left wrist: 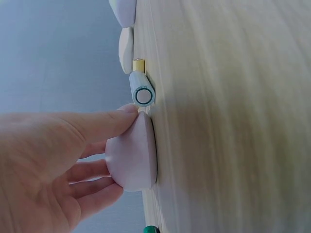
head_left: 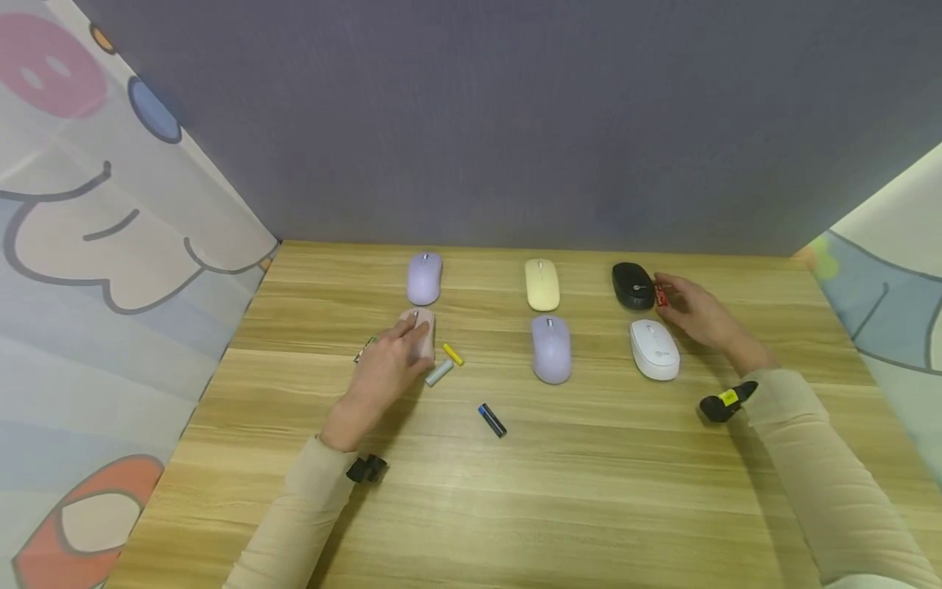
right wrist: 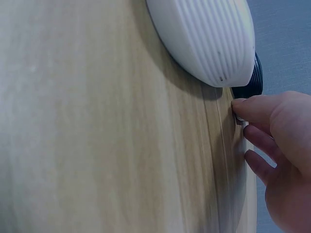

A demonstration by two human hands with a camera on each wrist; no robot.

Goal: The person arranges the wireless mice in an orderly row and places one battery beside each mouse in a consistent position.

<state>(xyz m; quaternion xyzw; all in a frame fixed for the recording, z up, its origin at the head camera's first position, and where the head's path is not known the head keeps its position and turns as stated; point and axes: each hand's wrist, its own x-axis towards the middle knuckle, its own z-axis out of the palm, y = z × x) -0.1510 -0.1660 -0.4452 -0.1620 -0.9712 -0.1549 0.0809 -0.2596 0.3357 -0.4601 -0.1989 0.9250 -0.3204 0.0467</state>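
My left hand [head_left: 379,372] holds a pale pink computer mouse [head_left: 424,347] on the table, thumb on one side and fingers on the other; the left wrist view shows this grip around the mouse [left wrist: 133,155]. A grey battery [head_left: 439,373] and a yellow battery [head_left: 453,354] lie just right of it, and a green-and-black battery [head_left: 364,349] is partly hidden by the hand. On the right, my right hand [head_left: 699,315] pinches a red battery [head_left: 661,294] beside the black mouse [head_left: 633,285]; the fingers mostly cover it. The white mouse [head_left: 655,350] sits nearer me.
A lavender mouse [head_left: 424,279] lies behind the pink one. Mid-table are a pale yellow mouse [head_left: 542,285] and another lavender mouse [head_left: 551,350]. One black-and-blue battery [head_left: 492,420] lies closer to me. A grey panel [head_left: 471,131] rises along the table's back edge.
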